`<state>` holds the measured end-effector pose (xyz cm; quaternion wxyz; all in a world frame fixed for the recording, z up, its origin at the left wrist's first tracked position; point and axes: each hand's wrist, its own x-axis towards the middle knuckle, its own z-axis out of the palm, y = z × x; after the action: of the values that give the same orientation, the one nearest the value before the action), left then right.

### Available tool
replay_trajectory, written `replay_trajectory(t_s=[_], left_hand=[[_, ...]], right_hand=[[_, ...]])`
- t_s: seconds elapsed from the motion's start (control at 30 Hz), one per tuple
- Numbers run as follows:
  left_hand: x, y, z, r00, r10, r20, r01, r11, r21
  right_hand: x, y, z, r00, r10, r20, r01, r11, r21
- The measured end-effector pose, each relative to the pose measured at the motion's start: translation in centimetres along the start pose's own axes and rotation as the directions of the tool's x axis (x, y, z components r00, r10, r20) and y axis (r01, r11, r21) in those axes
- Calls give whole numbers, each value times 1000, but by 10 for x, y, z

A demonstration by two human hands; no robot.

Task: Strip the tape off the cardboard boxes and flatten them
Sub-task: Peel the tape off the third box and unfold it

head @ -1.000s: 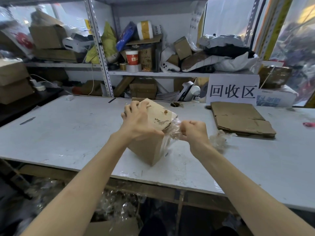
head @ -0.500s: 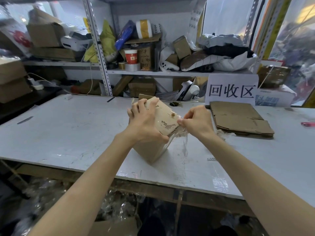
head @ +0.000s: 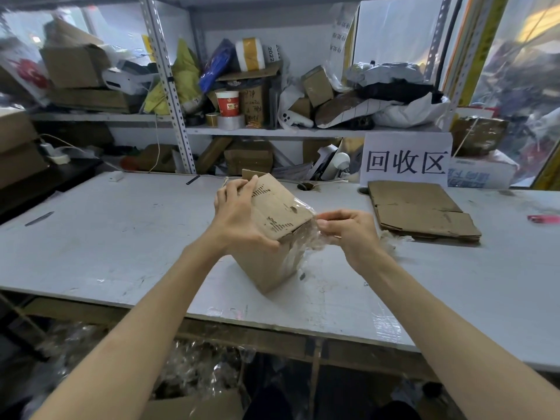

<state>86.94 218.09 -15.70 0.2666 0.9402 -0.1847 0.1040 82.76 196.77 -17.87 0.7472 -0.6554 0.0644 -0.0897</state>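
On the white desk (head: 121,237), our left hand (head: 239,219) grips the seemingly light, stiff brown cardboard box (head: 281,210); our right hand (head: 351,231) pinches its stretchy clear tape (head: 307,242) at the corner.

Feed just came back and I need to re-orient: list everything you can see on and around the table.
table: one, white, foreground
cardboard box: one, brown, tilted at table centre
clear tape: one strip, transparent, box's right side
flattened cardboard: one stack, brown, table right
sign: one, white, black characters, behind that stack
paper cup: one, red and white, on the shelf behind
left hand: one, grips the box
right hand: one, pinches the tape
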Motion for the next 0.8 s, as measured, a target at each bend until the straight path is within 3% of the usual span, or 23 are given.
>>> replay_trajectory(t_s=[0.1,0.2,0.27,0.33,0.43,0.57,0.7,0.8], left_hand=[[-1,2,0,1000,19,9,-19,1000,-14],[0,7,1,1000,24,14,-24,1000,8],[-1,7,2,997,76,24,-76,997,22],[-3,7,3,993,120,23,-120,992,29],[-3,7,3,994,110,11,-110,994,8],[-2,1,-1,999,21,-26,-22,999,-33],[3,-3,-4,998,-63,-20,61,995,-81],[4,-11,-8,961,-266,-69,248,948,-201]], right_hand=[[3,-6,-1,995,99,16,-100,995,14],[1,-11,4,995,-81,-52,63,956,-287],[-2,-15,6,974,-219,-51,166,852,-496],[-2,-19,7,969,-246,-19,186,781,-596],[6,-20,9,986,-164,-30,126,851,-510],[7,-10,17,989,-18,-144,-20,966,-258],[5,-6,21,988,-12,-157,-1,996,-85],[-2,-2,15,978,-88,-190,88,996,-5]])
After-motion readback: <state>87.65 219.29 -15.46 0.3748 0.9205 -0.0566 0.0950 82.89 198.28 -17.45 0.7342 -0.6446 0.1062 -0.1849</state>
